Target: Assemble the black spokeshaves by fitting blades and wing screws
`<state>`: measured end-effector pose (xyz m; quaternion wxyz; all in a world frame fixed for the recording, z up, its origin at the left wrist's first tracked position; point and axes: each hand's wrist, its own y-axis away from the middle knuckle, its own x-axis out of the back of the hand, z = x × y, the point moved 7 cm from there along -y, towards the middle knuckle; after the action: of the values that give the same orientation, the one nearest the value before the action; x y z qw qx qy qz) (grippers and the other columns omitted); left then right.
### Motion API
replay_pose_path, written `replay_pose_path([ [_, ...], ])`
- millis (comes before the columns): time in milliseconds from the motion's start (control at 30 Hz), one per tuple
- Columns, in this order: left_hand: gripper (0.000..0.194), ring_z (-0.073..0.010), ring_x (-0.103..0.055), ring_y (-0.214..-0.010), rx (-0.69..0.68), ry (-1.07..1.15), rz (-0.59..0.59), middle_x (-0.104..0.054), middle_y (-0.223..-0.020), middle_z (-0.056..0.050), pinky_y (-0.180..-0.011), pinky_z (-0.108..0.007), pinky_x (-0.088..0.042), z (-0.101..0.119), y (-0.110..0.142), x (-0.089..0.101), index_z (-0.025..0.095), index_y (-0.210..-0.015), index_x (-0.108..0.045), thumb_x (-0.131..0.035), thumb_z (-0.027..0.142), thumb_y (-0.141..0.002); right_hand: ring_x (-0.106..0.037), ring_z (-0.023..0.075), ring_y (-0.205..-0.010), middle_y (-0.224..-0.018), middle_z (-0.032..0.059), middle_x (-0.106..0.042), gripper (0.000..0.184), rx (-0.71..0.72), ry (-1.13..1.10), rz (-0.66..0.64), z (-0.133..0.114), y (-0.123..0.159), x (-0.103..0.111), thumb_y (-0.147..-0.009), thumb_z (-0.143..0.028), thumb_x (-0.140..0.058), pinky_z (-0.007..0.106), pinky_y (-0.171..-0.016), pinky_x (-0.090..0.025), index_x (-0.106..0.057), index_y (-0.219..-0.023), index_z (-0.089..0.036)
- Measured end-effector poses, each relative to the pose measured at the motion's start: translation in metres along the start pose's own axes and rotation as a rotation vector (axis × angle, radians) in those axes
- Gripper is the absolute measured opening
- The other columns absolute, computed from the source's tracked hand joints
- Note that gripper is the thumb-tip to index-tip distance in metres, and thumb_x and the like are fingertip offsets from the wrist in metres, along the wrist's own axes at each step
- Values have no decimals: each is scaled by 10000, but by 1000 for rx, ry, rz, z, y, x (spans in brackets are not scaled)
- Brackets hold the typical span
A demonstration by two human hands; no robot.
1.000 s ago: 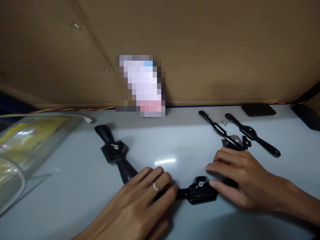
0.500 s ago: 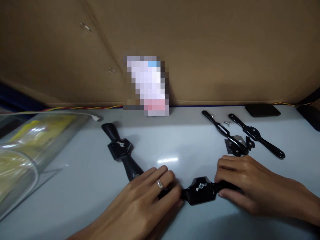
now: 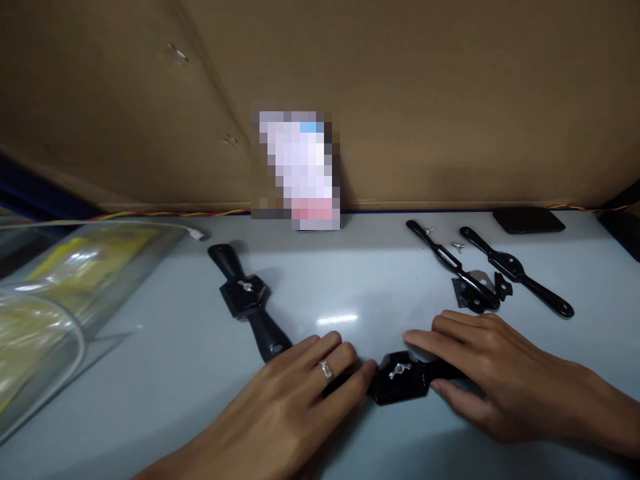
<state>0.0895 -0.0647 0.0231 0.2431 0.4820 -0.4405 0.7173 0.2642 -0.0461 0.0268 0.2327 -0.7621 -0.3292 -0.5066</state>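
Observation:
A black spokeshave (image 3: 403,390) with a silver wing screw lies flat on the table in front of me. My left hand (image 3: 305,387), wearing a ring, is closed around its left handle and mostly hides it. My right hand (image 3: 493,373) holds the right handle between thumb and fingers, the index finger stretched toward the middle body. A second assembled spokeshave (image 3: 245,295) lies at a slant beyond my left hand, its near end close to my fingers.
Back right lie a slotted spokeshave body (image 3: 444,257), another black body (image 3: 507,265), loose blades and caps (image 3: 473,297) and a wing screw (image 3: 457,247). A dark flat case (image 3: 529,220) stands behind. At left are a plastic bag (image 3: 100,267) and white cable (image 3: 197,233). A blurred-out upright object (image 3: 305,170) leans against the cardboard wall.
My right index finger has stretched out over the handle toward the spokeshave's body. My left fingers have slid a little right, closer to the body. The view has shifted slightly.

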Motion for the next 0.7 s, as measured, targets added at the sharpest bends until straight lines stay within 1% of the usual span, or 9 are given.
replay_pose_path([
  [100,439,-217,-610,-776,-20,-8,34,-689,-926,-93,-686,-348,-550,2,-3,3,116,-1169,-623,-402,-28,-818,-619,222,-887,-1016,83,-677,384,46,42,34,-4,1,1,-906,-152,-582,332,-716,-487,-593,-1288,-191],
  [233,400,-207,-610,-760,-24,-10,32,-691,-893,-75,-682,-339,-543,3,-6,2,123,-1158,-611,-398,-24,-854,-605,214,-852,-963,85,-671,329,91,95,70,-10,3,4,-912,-127,-546,318,-680,-468,-622,-1230,-172],
  [367,398,-210,-602,-731,-26,10,31,-677,-865,-73,-646,-345,-533,3,-6,2,114,-1136,-612,-382,-37,-848,-572,209,-768,-890,69,-647,301,135,128,62,-18,2,1,-880,-77,-527,324,-602,-430,-662,-1136,-159],
  [467,416,-215,-600,-730,-25,11,28,-673,-862,-74,-638,-351,-531,2,-5,2,113,-1136,-608,-393,-43,-816,-551,205,-722,-850,57,-624,279,154,128,49,-21,2,0,-854,-69,-533,331,-558,-405,-683,-1068,-166],
  [533,455,-211,-604,-726,-30,2,28,-680,-870,-73,-638,-342,-533,2,-5,2,120,-1139,-602,-385,-55,-779,-549,201,-708,-841,54,-616,307,178,123,44,-23,1,0,-846,-81,-543,327,-543,-399,-685,-1104,-169],
  [600,486,-217,-613,-736,-28,-5,35,-687,-891,-80,-649,-349,-542,2,-5,2,121,-1148,-599,-382,-49,-747,-557,200,-705,-842,55,-615,372,199,127,52,-25,1,-1,-843,-84,-541,323,-538,-404,-670,-1182,-170],
  [700,494,-239,-637,-785,-23,-9,37,-690,-911,-89,-716,-389,-578,2,-3,0,109,-1182,-595,-394,-29,-752,-566,191,-685,-838,46,-619,454,212,141,76,-25,2,-3,-857,-57,-504,314,-540,-423,-621,-1279,-173],
])
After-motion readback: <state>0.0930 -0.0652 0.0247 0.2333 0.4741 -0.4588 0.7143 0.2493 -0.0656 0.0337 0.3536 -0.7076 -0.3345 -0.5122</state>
